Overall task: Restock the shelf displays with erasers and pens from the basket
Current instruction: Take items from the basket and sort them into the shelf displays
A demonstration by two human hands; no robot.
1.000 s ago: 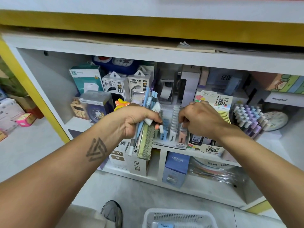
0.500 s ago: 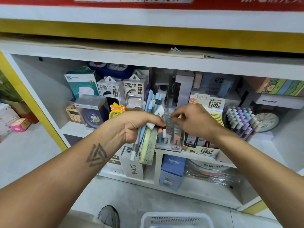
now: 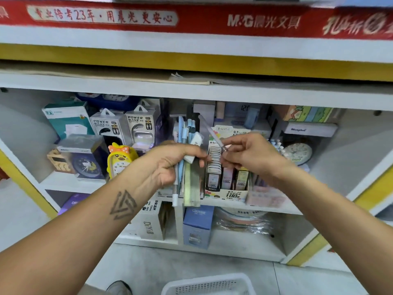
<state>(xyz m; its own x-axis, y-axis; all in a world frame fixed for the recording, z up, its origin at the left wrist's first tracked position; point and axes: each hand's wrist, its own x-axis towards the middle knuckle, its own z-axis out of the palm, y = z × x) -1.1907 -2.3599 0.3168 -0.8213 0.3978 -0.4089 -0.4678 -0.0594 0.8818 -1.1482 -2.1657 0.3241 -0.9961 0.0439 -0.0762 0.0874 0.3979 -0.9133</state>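
Left hand (image 3: 168, 165) clenched round a bunch of pens (image 3: 184, 135) plus a white eraser (image 3: 194, 144) and a flat greenish pack (image 3: 191, 184), held upright in front of the shelf (image 3: 191, 94). Pen caps poking up above the fist, pale blue & white; one white pen tip hanging below it. Eraser pinned under the thumb, top right of the bunch.

Right hand (image 3: 253, 154) just beside, fingers pinched on a single clear pen (image 3: 214, 135), tilted, top end leaning up-left. Pen hovering over the display box (image 3: 229, 193) of lead refills, "0.7 HB 100" on the front, sitting on the mid shelf board. Can't tell if pen touches the box.

Left of the hands: yellow duck clock (image 3: 120, 160), two power bank boxes (image 3: 125, 124) behind. Round clock (image 3: 297, 153) far right, partly blurred. Basket (image 3: 209, 285) on the floor below, white, only its top rim in view; contents not visible. Shoe (image 3: 119, 288) next to it. Red banner (image 3: 191, 20) across the top.
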